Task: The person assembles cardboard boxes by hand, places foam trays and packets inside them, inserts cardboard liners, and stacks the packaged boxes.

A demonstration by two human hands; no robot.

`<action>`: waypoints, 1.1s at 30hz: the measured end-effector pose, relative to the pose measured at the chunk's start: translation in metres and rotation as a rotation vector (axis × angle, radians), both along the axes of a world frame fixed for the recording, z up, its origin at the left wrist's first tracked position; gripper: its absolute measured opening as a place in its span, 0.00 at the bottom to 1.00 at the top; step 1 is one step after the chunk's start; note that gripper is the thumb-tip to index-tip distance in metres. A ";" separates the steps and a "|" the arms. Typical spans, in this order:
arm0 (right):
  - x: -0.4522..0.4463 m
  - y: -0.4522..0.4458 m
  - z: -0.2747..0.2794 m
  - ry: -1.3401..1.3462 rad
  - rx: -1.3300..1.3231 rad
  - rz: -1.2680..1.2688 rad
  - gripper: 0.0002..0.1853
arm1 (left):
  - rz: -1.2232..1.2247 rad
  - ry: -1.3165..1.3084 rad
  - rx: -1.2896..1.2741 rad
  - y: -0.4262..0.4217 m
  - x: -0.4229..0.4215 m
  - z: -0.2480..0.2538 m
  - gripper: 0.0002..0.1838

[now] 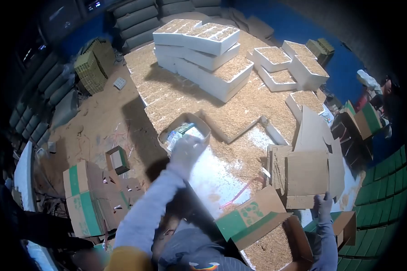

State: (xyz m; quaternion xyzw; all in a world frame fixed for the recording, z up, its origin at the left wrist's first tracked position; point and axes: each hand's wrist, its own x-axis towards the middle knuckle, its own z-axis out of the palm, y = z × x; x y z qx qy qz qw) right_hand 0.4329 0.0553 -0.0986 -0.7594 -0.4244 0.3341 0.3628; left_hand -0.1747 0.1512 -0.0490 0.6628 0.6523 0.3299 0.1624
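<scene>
My left hand [186, 152], in a pale glove, reaches to a small open cardboard tray [205, 132] holding printed packets [175, 135]. Its fingers are blurred, and I cannot make out whether they hold anything. At the lower right, my right hand [323, 207], in a grey glove, is beside the lower edge of a flat piece of cardboard [307, 174]; its fingers point up and look apart. Below it stands an open carton with green print [248, 212], filled with light brown shavings [271, 246].
White foam boxes of shavings [212, 58] are stacked on the table [160, 101]. Flattened cartons [83, 198] lie at the lower left. Green-striped cartons [380, 198] line the right. Another person [371, 83] handles a carton [365, 121] at the upper right.
</scene>
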 end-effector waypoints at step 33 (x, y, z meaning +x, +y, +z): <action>-0.098 -0.292 0.154 -0.196 0.511 -0.484 0.15 | 0.246 0.056 0.192 0.050 -0.041 -0.066 0.10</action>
